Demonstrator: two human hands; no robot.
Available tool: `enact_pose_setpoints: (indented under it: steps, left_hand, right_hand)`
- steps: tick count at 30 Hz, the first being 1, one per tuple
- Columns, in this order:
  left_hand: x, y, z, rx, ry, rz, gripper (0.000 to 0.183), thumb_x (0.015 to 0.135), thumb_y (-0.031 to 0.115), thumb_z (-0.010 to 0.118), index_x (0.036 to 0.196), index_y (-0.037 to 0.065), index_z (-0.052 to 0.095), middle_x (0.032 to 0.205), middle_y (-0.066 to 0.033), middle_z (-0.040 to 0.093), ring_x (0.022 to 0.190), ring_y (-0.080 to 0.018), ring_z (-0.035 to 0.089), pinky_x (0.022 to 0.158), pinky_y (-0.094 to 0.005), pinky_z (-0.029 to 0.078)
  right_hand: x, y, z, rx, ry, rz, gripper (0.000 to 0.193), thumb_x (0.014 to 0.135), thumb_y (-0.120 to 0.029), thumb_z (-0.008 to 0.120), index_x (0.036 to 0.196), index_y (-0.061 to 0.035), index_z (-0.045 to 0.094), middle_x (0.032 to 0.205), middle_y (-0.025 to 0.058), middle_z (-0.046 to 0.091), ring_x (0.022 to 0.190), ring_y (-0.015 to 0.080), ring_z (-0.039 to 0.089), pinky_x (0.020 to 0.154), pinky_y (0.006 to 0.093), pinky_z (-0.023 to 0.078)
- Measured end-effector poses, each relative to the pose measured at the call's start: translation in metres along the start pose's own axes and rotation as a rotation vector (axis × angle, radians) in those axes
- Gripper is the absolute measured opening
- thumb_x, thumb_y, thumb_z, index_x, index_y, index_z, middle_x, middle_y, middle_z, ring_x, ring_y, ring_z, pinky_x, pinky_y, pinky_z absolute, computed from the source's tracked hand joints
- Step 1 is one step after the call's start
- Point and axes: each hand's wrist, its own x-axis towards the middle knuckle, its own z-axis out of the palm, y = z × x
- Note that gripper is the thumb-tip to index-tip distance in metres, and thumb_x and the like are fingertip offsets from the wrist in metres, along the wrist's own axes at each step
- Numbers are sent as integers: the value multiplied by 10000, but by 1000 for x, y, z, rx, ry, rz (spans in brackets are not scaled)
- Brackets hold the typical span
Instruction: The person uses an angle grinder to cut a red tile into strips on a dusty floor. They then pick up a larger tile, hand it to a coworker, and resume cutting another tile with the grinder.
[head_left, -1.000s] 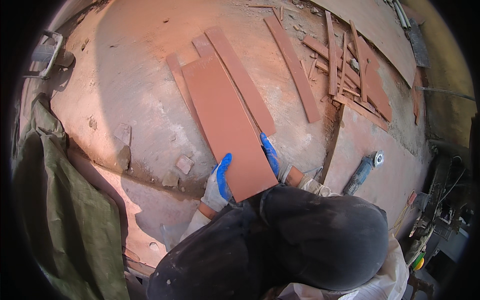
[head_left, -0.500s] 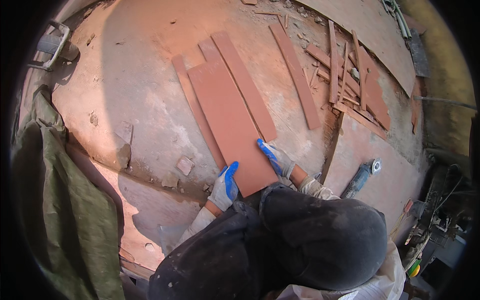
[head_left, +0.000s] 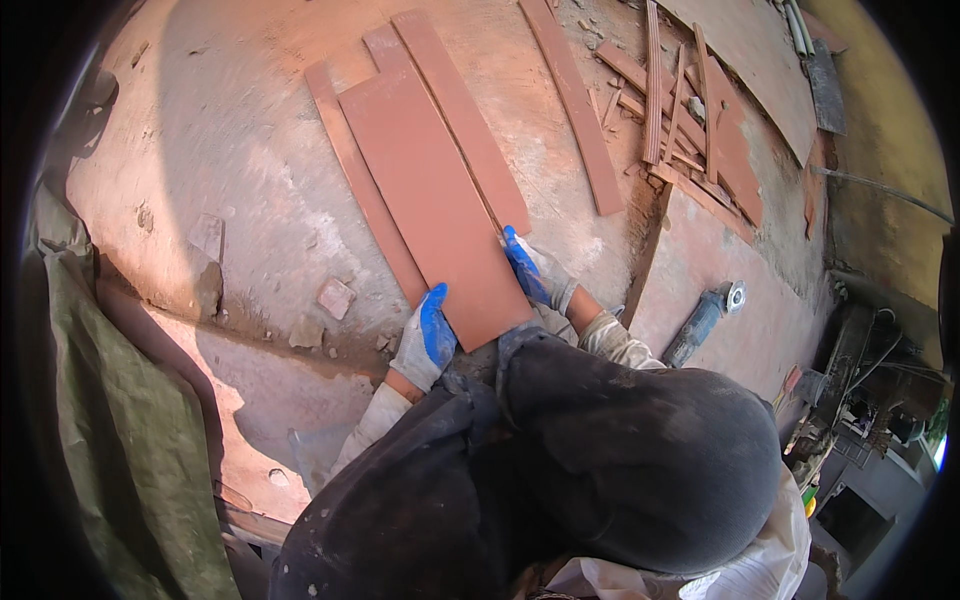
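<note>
A long reddish-brown tile (head_left: 440, 200) stretches away from my knees, its near end between my two hands. My left hand (head_left: 424, 340), in a grey glove with blue coating, grips the left edge near that end. On the opposite edge, my right hand (head_left: 540, 270) in a matching glove has its thumb on top; its fingers are partly hidden below. A narrow tile strip (head_left: 330, 125) shows along the tile's left side. Another tile piece (head_left: 465, 120) lies along its right side, with a thin dark gap between them.
A separate tile strip (head_left: 575, 105) lies farther right, before a heap of broken tile strips (head_left: 685, 130). An angle grinder (head_left: 700, 325) rests on a slab right of my knees. Green cloth (head_left: 120, 430) hangs at the left; a stone chunk (head_left: 336, 297) sits near my left hand.
The view has shifted, so the floor and tiles appear higher and farther left. Both hands keep their hold on the tile's edges.
</note>
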Motion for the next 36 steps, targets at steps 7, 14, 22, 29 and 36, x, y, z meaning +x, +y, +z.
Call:
enact_pose_setpoints:
  steps: [7,14,22,29,36]
  left_hand:
    - [1,-1,0,-25,-5,-8,495,1130,244,581,1566,24,502,1581,-175,571,1477,-346,532,1265,-512,404]
    - [-2,2,2,-8,20,-3,496,1125,251,589,1563,34,507,1579,-171,576,1480,-351,530,1263,-533,402]
    - [-5,5,13,-1,31,-10,518,1130,266,578,1588,43,480,1604,-168,554,1496,-358,516,1272,-545,393]
    - [-8,7,16,15,8,-27,523,1140,285,559,1600,50,473,1618,-162,543,1504,-343,510,1273,-536,391]
    - [-24,26,36,371,24,-43,516,1155,324,566,1590,57,497,1566,-135,589,1457,-305,566,1203,-498,481]
  right_hand:
    - [-7,-15,-33,-29,24,237,700,1062,-684,584,1043,-19,803,841,86,779,695,193,747,636,332,606]
    - [-16,22,-59,121,68,162,671,1067,-677,590,1057,-36,790,892,86,792,728,186,754,668,321,607]
    - [-27,29,-39,164,116,223,619,1088,-633,591,1059,-45,784,877,68,777,699,153,717,654,297,582]
    - [-32,37,-20,438,50,56,382,1098,-435,684,1101,-61,761,917,-16,704,744,69,621,679,267,531]
    - [-15,-1,23,195,294,34,327,1010,-379,808,959,-72,705,872,-46,609,799,59,527,709,261,453]
